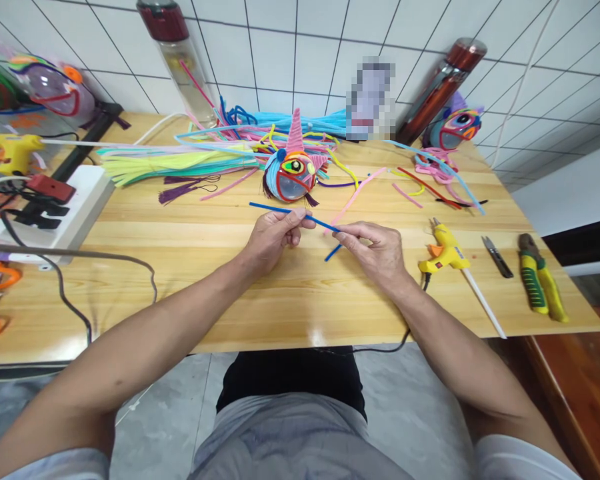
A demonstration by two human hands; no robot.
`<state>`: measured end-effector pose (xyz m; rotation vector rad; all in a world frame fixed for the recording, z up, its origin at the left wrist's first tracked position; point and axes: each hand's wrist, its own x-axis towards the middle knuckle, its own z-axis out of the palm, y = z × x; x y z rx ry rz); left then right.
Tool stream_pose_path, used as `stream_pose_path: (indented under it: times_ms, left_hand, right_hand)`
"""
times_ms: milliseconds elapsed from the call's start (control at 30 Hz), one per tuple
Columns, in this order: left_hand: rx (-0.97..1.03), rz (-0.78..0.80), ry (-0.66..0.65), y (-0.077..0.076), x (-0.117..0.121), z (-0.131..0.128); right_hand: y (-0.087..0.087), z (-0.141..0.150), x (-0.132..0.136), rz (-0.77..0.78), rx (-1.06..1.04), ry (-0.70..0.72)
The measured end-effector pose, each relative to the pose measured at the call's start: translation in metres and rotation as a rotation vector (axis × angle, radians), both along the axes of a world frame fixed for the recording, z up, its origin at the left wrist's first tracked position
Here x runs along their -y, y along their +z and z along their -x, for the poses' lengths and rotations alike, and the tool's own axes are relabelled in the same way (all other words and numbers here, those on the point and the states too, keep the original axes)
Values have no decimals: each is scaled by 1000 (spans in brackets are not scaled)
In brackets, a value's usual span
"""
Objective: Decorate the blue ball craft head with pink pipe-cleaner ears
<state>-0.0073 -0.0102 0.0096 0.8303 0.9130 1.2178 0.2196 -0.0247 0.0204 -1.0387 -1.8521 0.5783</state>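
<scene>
A blue pipe cleaner (321,221) stretches between my two hands above the middle of the table. My left hand (275,235) pinches it between thumb and fingers, and one end sticks out to the left. At the other side my right hand (373,253) grips it near its right part. A short blue piece (333,253) shows just below, beside the right fingertips; whether it joins the held one I cannot tell. Right behind my hands sits a round decorated ornament (291,175) with a pink horn, red trim and a clear front.
Bundles of coloured pipe cleaners (190,163) lie behind on the left. To the right are a yellow glue gun (446,250), a small cutter (497,257) and green-yellow pliers (539,280). A white power strip (87,207) with cables stands left. Two bottles stand by the tiled wall.
</scene>
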Motion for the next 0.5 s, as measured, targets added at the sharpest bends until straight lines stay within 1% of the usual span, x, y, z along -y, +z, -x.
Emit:
stream_pose_path:
  times_ms: [267,500]
  left_hand:
    - [2,-17,-33,-5,-2,2]
    - [18,-11,-23,-1,-2,3]
  right_hand:
    - [3,-4,-3,-13,43,31]
    - [8,-5,-3,83,-15,-8]
